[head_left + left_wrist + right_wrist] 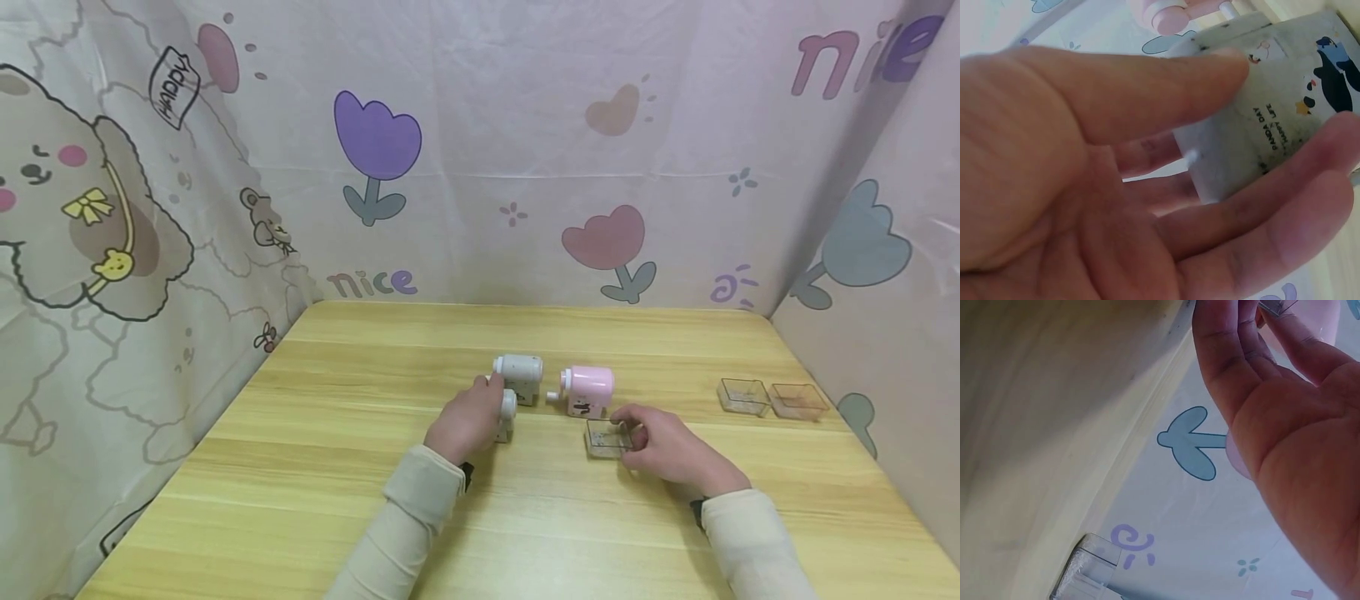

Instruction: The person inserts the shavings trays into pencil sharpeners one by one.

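Observation:
My left hand [467, 419] grips a white crank pencil sharpener [508, 408], thumb on one side and fingers on the other. In the left wrist view, the panda print on this sharpener's body [1229, 147] shows between thumb and fingers. Just behind it stands a grey sharpener [522, 373], and to the right a pink sharpener [589, 387] with its crank pointing left. With curled thumb and fingers, my right hand [667, 446] holds the right side of a clear shavings drawer [603, 442], in front of the pink sharpener. Its fingertips are partly hidden in the right wrist view.
Farther right on the wooden table [337, 400] lie a clear drawer [744, 397] and an orange-tinted drawer [798, 402], side by side. A printed curtain [480, 108] hangs along the back and both sides of the table.

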Tool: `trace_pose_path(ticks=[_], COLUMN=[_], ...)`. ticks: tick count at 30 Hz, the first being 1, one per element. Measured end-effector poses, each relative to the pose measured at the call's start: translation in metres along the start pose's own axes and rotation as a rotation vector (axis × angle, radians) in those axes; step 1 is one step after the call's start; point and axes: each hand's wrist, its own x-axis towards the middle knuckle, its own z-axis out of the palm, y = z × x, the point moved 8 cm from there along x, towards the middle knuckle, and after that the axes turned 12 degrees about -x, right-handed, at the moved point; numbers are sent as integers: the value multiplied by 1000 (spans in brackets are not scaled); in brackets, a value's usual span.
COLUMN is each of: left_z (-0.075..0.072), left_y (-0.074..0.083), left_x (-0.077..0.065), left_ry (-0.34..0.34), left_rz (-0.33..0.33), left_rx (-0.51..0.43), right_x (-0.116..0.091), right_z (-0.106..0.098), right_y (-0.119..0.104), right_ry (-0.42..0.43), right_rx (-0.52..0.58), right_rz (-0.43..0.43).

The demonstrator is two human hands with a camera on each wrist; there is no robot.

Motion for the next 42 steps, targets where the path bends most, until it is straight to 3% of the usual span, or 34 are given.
trace_pose_path(ticks=[13, 23, 42], left_z=[-1, -2, -2], left_y=[-4, -3, -3], left_x=[0, 1, 6], left_ry=[-16, -3, -35], left_rz=[-24, -11, -27], left_rx=[-44, -34, -32], right_x=[3, 10, 35], right_z=[4, 9, 19], right_y=[-6, -24, -59], right_ry=[8, 17, 19], right_rx=[-10, 3, -87], right_rz=[-29, -98, -202])
